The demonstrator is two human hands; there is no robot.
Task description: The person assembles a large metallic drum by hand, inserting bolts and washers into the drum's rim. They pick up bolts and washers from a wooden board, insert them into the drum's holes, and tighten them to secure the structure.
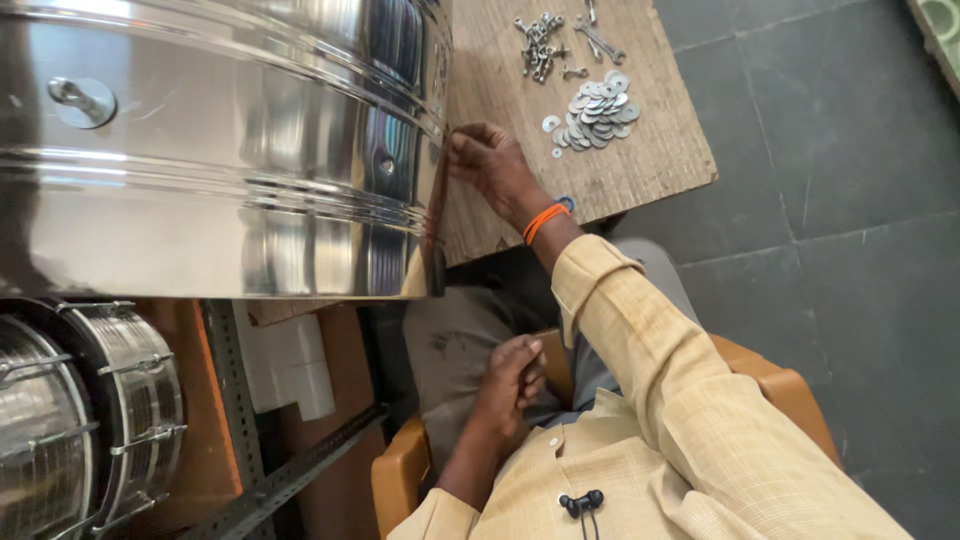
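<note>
A large, shiny stainless-steel drum lies on its side across the upper left, its rim over the near edge of a rough brown wooden board. The right hand reaches out with arm extended, an orange band at the wrist, fingertips pinched together against the drum's rim. The left hand rests loosely curled in the lap, holding nothing I can make out. The person sits on an orange-brown chair over a dark grey tiled floor. At lower left stands a ribbed steel canister with clasps. On the board lie a heap of flat silver washers and a cluster of small bolts.
</note>
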